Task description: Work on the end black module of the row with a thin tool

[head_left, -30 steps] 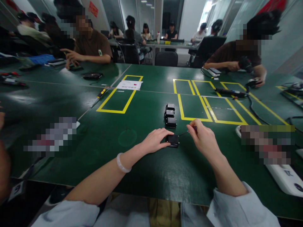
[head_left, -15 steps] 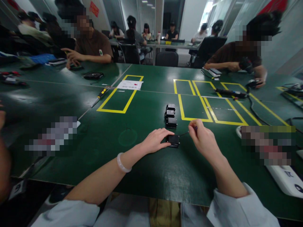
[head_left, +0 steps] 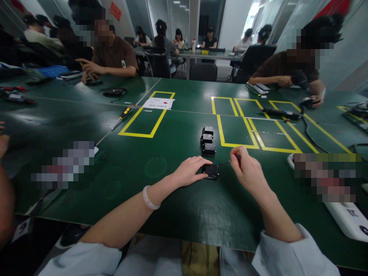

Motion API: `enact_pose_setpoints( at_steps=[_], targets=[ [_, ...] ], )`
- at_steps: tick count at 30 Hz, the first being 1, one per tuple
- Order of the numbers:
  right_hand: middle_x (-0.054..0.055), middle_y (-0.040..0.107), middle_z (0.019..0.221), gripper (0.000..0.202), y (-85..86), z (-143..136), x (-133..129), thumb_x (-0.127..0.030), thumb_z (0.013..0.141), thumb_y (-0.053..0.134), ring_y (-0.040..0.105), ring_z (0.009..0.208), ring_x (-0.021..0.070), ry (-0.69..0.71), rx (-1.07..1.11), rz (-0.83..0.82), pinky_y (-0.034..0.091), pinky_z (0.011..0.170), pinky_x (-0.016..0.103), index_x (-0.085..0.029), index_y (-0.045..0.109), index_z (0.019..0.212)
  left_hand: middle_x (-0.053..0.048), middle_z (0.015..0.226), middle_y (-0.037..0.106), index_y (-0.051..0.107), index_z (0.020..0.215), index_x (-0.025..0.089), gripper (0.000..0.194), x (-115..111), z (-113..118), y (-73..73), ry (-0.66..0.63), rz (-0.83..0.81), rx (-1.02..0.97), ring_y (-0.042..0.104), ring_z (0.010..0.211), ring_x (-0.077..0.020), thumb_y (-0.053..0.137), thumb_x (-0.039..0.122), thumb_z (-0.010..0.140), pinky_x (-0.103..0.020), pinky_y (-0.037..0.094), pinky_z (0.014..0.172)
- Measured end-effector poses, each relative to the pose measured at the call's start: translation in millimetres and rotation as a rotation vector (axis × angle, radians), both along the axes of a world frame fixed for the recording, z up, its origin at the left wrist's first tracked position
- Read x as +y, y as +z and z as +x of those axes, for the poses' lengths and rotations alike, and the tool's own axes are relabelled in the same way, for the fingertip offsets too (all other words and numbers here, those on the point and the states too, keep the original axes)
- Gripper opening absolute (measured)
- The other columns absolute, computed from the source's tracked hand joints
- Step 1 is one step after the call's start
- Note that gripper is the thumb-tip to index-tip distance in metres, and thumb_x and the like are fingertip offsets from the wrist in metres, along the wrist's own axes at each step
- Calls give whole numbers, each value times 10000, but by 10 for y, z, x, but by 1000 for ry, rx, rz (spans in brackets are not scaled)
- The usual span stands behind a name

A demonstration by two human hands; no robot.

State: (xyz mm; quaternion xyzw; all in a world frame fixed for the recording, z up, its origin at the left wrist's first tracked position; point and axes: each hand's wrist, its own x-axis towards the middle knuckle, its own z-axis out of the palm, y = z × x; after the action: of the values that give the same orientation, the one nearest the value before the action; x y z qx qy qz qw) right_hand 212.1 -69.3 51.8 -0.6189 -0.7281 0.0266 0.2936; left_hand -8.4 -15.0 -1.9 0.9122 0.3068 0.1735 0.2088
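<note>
A small black box-shaped part (head_left: 211, 170) with screws at its side lies on the green table. My left hand (head_left: 191, 170) grips its left end between thumb and fingers, holding it against the tabletop. In my right hand (head_left: 244, 163) is a screwdriver (head_left: 224, 163), pinched at its dark handle. Its thin shaft points left, and the tip meets the part's right side near a screw. Just beyond stand three similar black parts (head_left: 208, 148) in a row leading away from me.
Yellow tape outlines (head_left: 239, 145) mark the table. A white paper (head_left: 159, 103), a yellow-and-black screwdriver (head_left: 124, 113) and a black cordless tool (head_left: 281, 114) lie farther off. White power strips (head_left: 343, 218) sit at right and left. Two people work across the table; another person's arm shows at far left.
Almost nothing differs. The view has shifted very slightly; both hands keep the same places on the black part and the screwdriver.
</note>
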Motion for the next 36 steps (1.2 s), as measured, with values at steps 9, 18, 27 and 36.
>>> enact_pose_setpoints(
  at_steps=[9, 18, 27, 36],
  targets=[
    [10, 593, 701, 234, -33, 21, 3, -407, 947, 368, 557, 581, 158, -7, -16, 37, 371, 576, 262, -221, 468, 847, -44, 1147, 579, 479, 1279, 273, 431, 0, 1, -14, 0, 10, 5, 544, 1048, -224, 608, 384, 883, -353, 426, 902],
    [40, 642, 764, 187, -42, 20, 16, -348, 939, 361, 599, 612, 180, -53, -78, 70, 392, 591, 274, -202, 477, 939, -49, 1150, 580, 481, 1276, 272, 429, 7, 0, -30, -4, 6, -1, 546, 1052, -225, 606, 388, 883, -356, 426, 901],
    [47, 648, 782, 192, -34, -4, 9, -346, 941, 360, 598, 622, 170, -25, -57, 87, 392, 595, 268, -202, 487, 938, -50, 1150, 581, 479, 1283, 272, 432, 7, 4, -32, 1, 5, 0, 545, 1057, -218, 604, 387, 885, -351, 423, 907],
    [26, 614, 708, 225, -32, 2, 11, -400, 938, 385, 567, 589, 165, -22, -51, 84, 389, 586, 267, -213, 484, 861, -52, 1151, 578, 478, 1285, 272, 433, 5, -6, -12, -4, 9, 6, 546, 1060, -224, 597, 395, 887, -360, 425, 910]
  ],
)
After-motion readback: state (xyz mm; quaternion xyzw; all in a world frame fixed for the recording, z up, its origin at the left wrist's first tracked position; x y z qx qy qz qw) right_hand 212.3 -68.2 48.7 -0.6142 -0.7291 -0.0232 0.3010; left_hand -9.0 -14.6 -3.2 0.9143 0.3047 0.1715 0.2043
